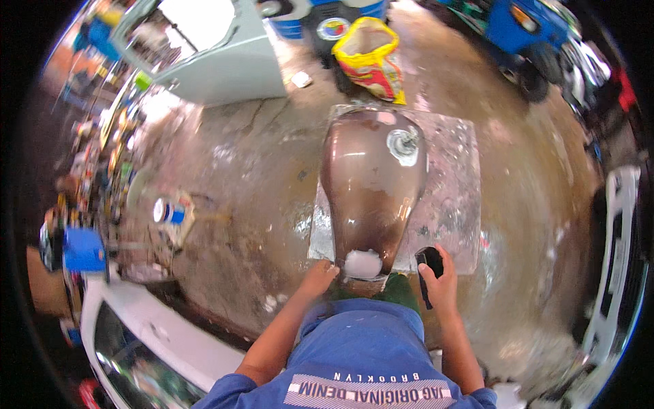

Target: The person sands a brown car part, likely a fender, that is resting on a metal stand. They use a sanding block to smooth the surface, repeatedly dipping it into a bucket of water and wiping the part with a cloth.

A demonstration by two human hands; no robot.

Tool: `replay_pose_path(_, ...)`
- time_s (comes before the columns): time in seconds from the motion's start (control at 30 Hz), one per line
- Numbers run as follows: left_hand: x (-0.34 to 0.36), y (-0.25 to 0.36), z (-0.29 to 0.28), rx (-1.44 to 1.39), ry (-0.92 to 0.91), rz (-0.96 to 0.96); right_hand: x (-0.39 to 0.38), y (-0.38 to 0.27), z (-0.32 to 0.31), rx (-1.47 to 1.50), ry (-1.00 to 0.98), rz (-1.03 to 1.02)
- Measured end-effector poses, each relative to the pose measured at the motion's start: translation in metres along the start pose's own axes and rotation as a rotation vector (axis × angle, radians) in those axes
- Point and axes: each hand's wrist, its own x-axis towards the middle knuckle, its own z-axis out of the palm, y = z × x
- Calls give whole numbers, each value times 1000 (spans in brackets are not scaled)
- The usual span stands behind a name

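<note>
A brown, glossy motorcycle fuel tank [371, 177] lies in front of me on a worn, stained board [449, 177]. Its narrow end, with a pale grey patch, points toward me, and a round filler opening with a light ring around it sits at the far right. My right hand [443, 279] grips a thin, black, curved pad [429, 269] beside the board's near right edge, apart from the tank. Close by the tank's near left corner is my left hand [321, 278], fingers curled in; whether it touches the tank or pinches something small is unclear.
Beyond the board stands an open yellow and red sack [368, 58]. A grey vehicle door [225, 68] is at the far left. On the left are a small white and blue can [168, 212] and a white car panel [157, 327]; a white bumper [613, 259] stands at right.
</note>
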Motion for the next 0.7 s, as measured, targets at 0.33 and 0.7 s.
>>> replay_pose_path(0.33, -20, 117, -47, -27, -709, 362, -183, 10, 100, 365, 632, 395)
replay_pose_path(0.7, -167, 99, 112, 843, -1497, 1095, -392, 10, 213, 623, 1395, 575)
